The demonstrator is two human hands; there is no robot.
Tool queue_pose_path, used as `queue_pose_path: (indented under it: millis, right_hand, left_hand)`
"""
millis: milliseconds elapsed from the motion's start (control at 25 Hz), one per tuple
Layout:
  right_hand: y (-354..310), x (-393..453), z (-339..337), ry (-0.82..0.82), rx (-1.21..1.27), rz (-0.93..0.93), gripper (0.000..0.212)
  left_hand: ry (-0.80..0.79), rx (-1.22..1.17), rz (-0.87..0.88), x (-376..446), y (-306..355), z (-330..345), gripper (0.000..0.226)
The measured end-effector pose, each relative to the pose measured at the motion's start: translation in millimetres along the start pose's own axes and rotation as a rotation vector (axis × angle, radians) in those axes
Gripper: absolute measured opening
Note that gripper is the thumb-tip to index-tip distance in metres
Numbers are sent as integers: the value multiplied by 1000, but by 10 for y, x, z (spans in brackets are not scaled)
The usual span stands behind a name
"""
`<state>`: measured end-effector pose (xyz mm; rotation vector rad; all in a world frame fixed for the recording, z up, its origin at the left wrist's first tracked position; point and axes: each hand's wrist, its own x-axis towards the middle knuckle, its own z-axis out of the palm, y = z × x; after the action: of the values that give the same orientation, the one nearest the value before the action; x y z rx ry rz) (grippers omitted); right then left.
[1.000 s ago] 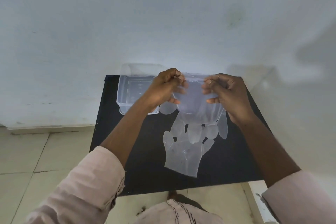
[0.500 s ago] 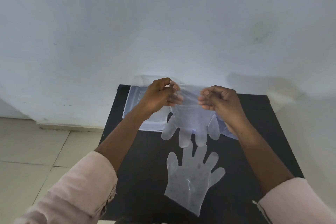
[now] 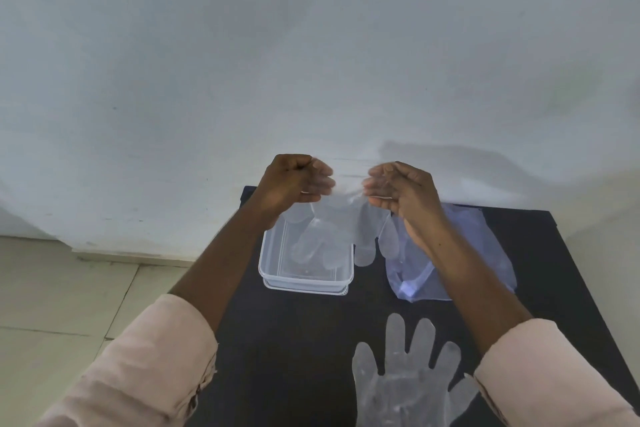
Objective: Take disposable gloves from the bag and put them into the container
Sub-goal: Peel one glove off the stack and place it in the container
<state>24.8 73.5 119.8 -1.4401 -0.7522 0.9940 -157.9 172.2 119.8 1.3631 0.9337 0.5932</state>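
Observation:
My left hand (image 3: 292, 180) and my right hand (image 3: 403, 191) both pinch the cuff of a clear disposable glove (image 3: 341, 222). The glove hangs fingers down between them, over the far right part of a clear rectangular container (image 3: 304, 279). Some of its fingers dangle inside the container, others over the right rim. A bluish plastic bag (image 3: 474, 250) lies flat to the right, partly behind my right forearm. A second clear glove (image 3: 405, 381) lies flat on the black table (image 3: 298, 350) near the front edge, fingers pointing away from me.
A white wall stands right behind the table. Pale floor tiles (image 3: 62, 305) lie to the left of the table. The container sits near the table's far left corner, on what looks like its lid.
The view has tilted up and shifted, so the table sits lower in frame. My hands have carried the hanging glove left, over the container. The bag has come into view at the right.

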Motion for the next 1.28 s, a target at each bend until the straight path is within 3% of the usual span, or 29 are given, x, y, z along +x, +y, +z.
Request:
queue_pose_path:
  millis: [360, 520, 680, 840, 1000, 1120, 1280]
  right_hand:
    - [226, 911, 483, 134, -138, 93, 28]
    - [233, 1242, 586, 137, -141, 70, 29]
    - [150, 1329, 622, 156, -201, -162, 33]
    - [46, 1112, 655, 286, -232, -472, 28]
    - [500, 722, 609, 268, -343, -499, 24]
    - [1094, 506, 504, 119, -497, -411, 33]
    - [1661, 431, 365, -100, -754, -402, 31]
  left_hand:
    - [171, -50, -112, 795, -193, -327, 29]
    - [235, -21, -71, 1080, -161, -428, 28]
    - [278, -13, 106, 1153, -64, -445, 26]
    - [281, -39, 313, 995, 78, -388, 27]
    - [231, -48, 308, 698, -399, -341, 25]
    - [186, 177, 195, 518, -1090, -370, 21]
    - [70, 715, 338, 392, -1675, -453, 30]
